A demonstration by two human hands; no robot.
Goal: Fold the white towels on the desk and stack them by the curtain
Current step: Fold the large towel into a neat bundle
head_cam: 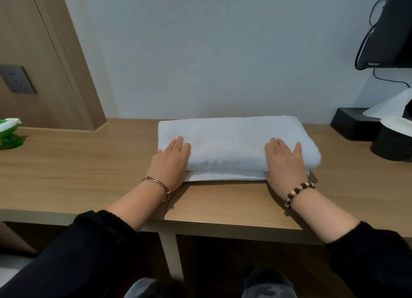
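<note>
A folded white towel lies on the wooden desk close to the wall, with a thinner white layer showing under its near edge. My left hand lies flat on the towel's near left corner, fingers straight. My right hand lies flat on the near right part, fingers straight and spread. Both palms press down on the cloth. No curtain is in view.
A green and white object sits at the desk's far left. At the right stand a black tissue box with a white tissue, a black round container, and a black monitor with cables above.
</note>
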